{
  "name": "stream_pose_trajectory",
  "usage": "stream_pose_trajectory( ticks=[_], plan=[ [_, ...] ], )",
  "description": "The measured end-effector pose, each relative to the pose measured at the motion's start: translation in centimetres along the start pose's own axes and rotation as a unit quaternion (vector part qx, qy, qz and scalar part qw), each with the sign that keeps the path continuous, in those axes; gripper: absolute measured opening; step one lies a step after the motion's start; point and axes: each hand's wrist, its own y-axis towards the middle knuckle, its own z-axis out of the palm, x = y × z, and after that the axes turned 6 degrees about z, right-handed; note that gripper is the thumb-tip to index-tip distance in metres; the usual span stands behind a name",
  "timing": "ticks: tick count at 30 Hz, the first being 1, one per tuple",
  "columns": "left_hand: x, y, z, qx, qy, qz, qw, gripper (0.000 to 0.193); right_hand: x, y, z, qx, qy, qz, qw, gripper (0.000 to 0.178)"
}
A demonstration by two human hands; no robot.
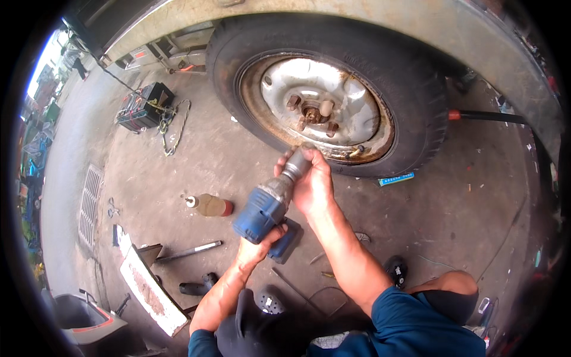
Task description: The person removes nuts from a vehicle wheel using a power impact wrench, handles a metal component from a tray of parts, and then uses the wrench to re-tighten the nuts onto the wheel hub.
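Observation:
My left hand [259, 246] is closed round the grip of a blue cordless impact wrench [257, 215], just above its battery. The wrench points up and away toward the wheel. On its nose sits a long grey metal socket [297, 163], and my right hand [313, 185] is wrapped round that socket from the right. Just beyond the socket stands a mounted wheel: a black tyre [410, 113] on a rusty, pale steel rim [297, 74]. Several brown lug nuts [332, 129] circle its rusty hub. The socket's end appears apart from the nuts.
A brown bottle [213, 205] lies left of the wrench, near a metal bar [190, 252] and a worn white board [151, 291]. A black battery [146, 106] with rope stands far left. Beside the tyre lies a blue packet [397, 179]; a dark bar [488, 116] reaches in at right.

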Motion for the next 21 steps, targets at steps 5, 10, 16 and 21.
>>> stream_pose_trajectory(
  ticks=[5, 10, 16, 21],
  plan=[
    [0.5, -1.1, 1.0, -0.088, -0.119, -0.017, 0.989, 0.034, -0.8, -0.3, 1.3, -0.059, 0.003, -0.017, 0.998, 0.019],
    [0.4, -2.5, 1.3, -0.117, -0.133, 0.034, 0.984, 0.036, -1.9, -0.6, 0.5, -0.108, 0.006, -0.011, 0.994, 0.014],
    [0.2, -2.0, 1.2, -0.055, -0.163, -0.021, 0.985, 0.038, -1.8, -0.4, 1.0, -0.048, -0.017, 0.008, 0.999, 0.016],
    [2.2, 0.9, 1.5, 0.015, -0.225, -0.028, 0.974, 0.029, 0.0, 1.1, 1.2, -0.068, -0.039, 0.02, 0.997, 0.019]
  ],
)
